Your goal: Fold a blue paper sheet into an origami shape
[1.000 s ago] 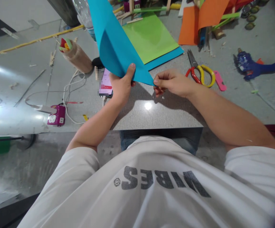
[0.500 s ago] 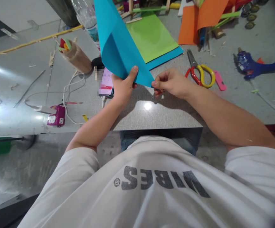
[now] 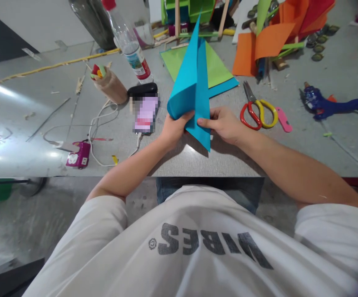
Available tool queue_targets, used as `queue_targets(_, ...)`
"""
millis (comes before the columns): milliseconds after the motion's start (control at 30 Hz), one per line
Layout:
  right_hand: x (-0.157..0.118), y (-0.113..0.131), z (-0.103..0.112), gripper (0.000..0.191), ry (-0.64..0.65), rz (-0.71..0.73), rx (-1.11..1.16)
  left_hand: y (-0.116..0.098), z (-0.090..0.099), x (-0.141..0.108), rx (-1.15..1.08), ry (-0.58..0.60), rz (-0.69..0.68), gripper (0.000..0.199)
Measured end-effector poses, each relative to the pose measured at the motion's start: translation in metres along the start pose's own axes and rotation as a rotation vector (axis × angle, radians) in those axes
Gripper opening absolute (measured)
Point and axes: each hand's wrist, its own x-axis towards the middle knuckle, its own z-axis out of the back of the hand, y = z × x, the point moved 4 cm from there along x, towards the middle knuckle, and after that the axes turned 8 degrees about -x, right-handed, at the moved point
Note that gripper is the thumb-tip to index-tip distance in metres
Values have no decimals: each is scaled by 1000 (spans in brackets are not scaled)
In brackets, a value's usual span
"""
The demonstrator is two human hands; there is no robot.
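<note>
A blue sheet of paper (image 3: 186, 88), bent over on itself into a loose curl, is held above the front of the table. My left hand (image 3: 177, 128) is closed on its lower left part, thumb on top. At the right edge my right hand (image 3: 223, 123) pinches the same sheet, its thumb on the near face and the other fingers partly hidden behind. One pointed corner of the paper hangs down toward me. Under and behind it lie a green sheet (image 3: 220, 68) and another blue sheet (image 3: 225, 88). Red and yellow scissors (image 3: 254, 109) rest to the right of my right hand.
A phone (image 3: 146, 113) on a cable, a bottle (image 3: 137, 60) and a wooden cup of coloured sticks (image 3: 111, 86) stand left. On the right are a pink cutter (image 3: 284, 119), a blue glue gun (image 3: 330, 103) and orange paper (image 3: 245, 53). The table's front edge (image 3: 129, 176) is near me.
The blue paper has swung upright and to the right, its lower corner now pointing toward me. My right hand has shifted from that corner to the sheet's right edge. The view has tilted slightly upward.
</note>
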Motion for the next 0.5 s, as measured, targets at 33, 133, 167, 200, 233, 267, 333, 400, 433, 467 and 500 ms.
queue_targets(33,0,-1,1,59,-5,10,-22,-2,4,4,-12,-16,-23,53)
queue_targets(133,-2,1,0,64,15,27,-48,-12,13,14,-30,-39,-71,49)
queue_targets(167,-3,1,0,64,26,17,-48,-15,15,17,-29,-32,-76,48)
queue_targets(200,-4,2,-1,65,38,6,-47,-18,17,19,-24,-14,-82,47)
queue_targets(233,-5,3,-2,65,53,-5,-47,-20,18,21,-16,12,-92,47)
queue_targets(267,-6,4,-2,66,69,-16,-46,-22,18,22,-6,40,-110,48)
queue_targets(333,-8,5,-2,71,97,-37,-44,-26,20,24,17,91,-162,53)
queue_targets(400,-9,6,-2,77,115,-53,-51,-26,21,25,47,117,-187,59)
queue_targets(433,-10,7,-2,79,114,-54,-46,-26,21,25,60,122,-184,61)
queue_targets(467,-10,8,-2,80,102,-47,-31,-25,21,25,75,128,-169,62)
queue_targets(500,-9,9,-1,80,82,-33,-1,-24,21,24,89,136,-147,62)
